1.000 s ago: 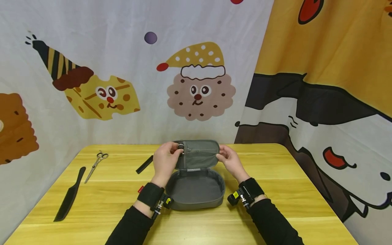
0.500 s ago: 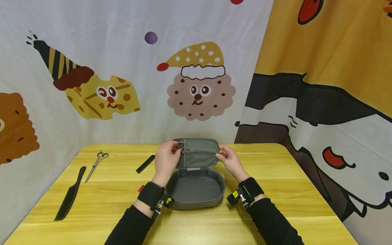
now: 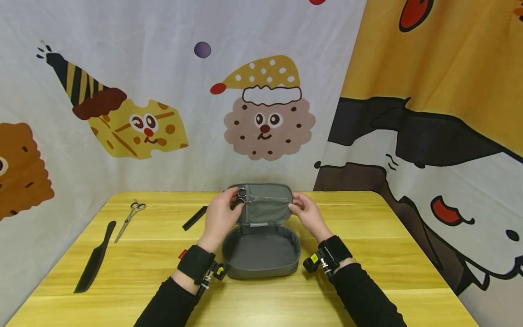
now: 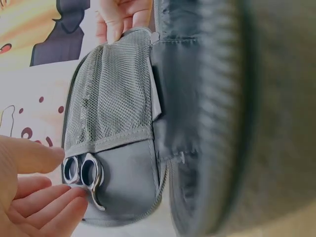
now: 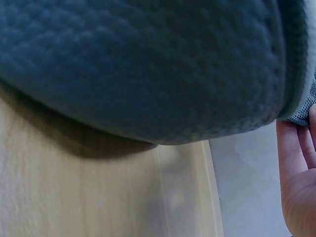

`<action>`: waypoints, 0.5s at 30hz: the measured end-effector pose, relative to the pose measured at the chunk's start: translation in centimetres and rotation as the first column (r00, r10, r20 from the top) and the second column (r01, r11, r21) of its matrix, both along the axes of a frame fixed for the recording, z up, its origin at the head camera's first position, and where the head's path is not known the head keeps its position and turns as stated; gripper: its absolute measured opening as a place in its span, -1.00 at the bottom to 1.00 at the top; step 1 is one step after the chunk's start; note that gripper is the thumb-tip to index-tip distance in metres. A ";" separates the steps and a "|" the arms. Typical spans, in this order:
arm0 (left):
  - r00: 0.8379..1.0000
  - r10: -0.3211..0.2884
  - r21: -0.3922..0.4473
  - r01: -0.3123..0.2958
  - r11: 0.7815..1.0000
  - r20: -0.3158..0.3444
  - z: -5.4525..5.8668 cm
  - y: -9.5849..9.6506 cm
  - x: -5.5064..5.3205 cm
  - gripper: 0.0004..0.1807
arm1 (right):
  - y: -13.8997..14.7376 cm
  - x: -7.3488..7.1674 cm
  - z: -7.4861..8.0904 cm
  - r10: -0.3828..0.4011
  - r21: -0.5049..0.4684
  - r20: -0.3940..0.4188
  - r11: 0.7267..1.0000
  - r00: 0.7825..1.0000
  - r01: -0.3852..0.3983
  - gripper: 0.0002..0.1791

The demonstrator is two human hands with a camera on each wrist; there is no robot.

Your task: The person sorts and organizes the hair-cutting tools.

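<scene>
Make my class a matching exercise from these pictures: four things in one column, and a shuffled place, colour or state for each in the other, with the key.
Column one
1. Wide black comb
2. Loose scissors
3. Grey case
4. Right hand

Column two
A. Open, with its lid raised
B. Gripping the lid's edge
C. Farthest left on the table
D. Silver, with finger rings

Right pairs: 1-C, 2-D, 3-A, 4-B

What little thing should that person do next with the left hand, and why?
Probably ease the left hand away from the scissors: they seem tucked into the mesh pocket with their handles sticking out, and the right hand holds the lid by its edge.
</scene>
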State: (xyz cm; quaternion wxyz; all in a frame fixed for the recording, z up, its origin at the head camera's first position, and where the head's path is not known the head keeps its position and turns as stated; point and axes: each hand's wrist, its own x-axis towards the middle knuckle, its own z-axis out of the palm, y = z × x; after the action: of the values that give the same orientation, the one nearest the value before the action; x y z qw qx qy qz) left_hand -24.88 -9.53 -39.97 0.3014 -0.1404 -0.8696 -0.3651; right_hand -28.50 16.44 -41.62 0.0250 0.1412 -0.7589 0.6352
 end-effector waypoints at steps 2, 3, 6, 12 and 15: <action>1.000 -0.006 -0.014 0.006 1.000 -0.001 -0.1 -0.3 0.2 -0.52 | -0.1 0.0 0.1 -0.001 0.004 -0.004 1.000 1.000 0.001 -0.69; 1.000 -0.005 -0.026 0.005 1.000 -0.006 -0.2 -0.5 0.4 -0.51 | -0.1 0.0 0.1 0.000 0.005 -0.006 1.000 1.000 0.000 -0.69; 1.000 0.009 -0.060 -0.010 0.998 -0.014 -0.5 -1.1 1.0 -0.44 | -0.1 0.0 0.1 -0.002 0.010 -0.006 1.000 1.000 0.002 -0.69; 1.000 0.026 -0.104 -0.026 0.994 -0.003 -1.2 -2.2 2.2 -0.31 | -0.2 0.0 0.1 -0.012 0.014 0.007 1.000 1.000 0.011 -0.68; 0.999 0.023 -0.115 -0.020 0.993 0.028 -1.6 -2.6 2.6 -0.26 | -0.2 -0.1 0.1 -0.019 0.019 0.009 1.000 1.000 0.018 -0.69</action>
State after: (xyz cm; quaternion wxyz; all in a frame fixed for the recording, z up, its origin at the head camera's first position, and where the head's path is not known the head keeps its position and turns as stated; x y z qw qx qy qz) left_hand -22.26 -12.16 -41.55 0.2838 -0.1427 -0.8950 -0.3132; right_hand -28.58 16.22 -41.57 0.0262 0.1317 -0.7663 0.6283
